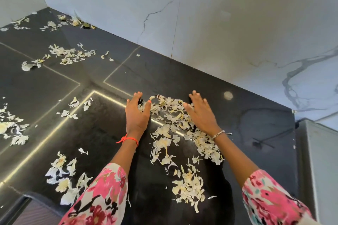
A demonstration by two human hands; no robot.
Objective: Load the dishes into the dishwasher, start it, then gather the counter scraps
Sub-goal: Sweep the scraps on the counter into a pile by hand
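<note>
- I am looking first at the scraps (190, 188) lying closest to me, behind my right wrist on the dark counter (256, 115). They are looking papery, thin and dry, so I am judging them nearly weightless and quick to scatter.
- I am resting my left hand (137, 113) and right hand (201, 113) flat, fingers straight and gripping nothing, on either side of a loose heap (170, 113) that is touching both thumbs.
- I am judging that pinching single flakes is pointless. Sweeping inward with the hand edges and scooping from underneath is looking safer.
- More flakes are lying well apart to the left of my left hand, and others beyond my fingertips toward the wall (237, 23).
</note>
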